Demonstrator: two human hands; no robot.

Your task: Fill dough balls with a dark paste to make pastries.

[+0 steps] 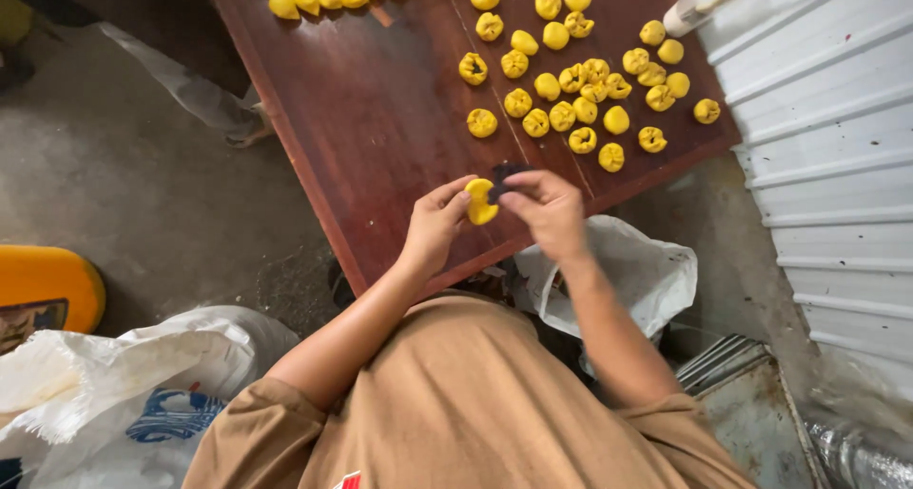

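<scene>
At frame centre, over the near edge of the dark wood table point(380, 118), we keep left hand point(436, 224) pinched on the yellow dough dumpling point(480, 202) w/ right hand point(547, 208) fingers clamped on a small dark bit, prob. filling, pressing gently so the wrapper shouldn't tear.

A small, makeshift food-making workshop is shown, not a fitted kitchen. A dark wooden desk point(380, 118) is set on a rough, stained concrete floor point(124, 175). Many yellow dough pieces point(571, 80) are laid out in loose rows on the desk's far half, as in batch production by hand. Right of the desk, a white corrugated metal wall point(827, 146) is seen, of the kind used for sheds or shutters. Left of the desk and nearer the camera, a woven white sack point(114, 384) and a yellow container point(48, 284) are kept on the floor. At the desk's near right corner, a white plastic bag point(637, 270) and a worn metal box point(761, 413) are placed.
</scene>
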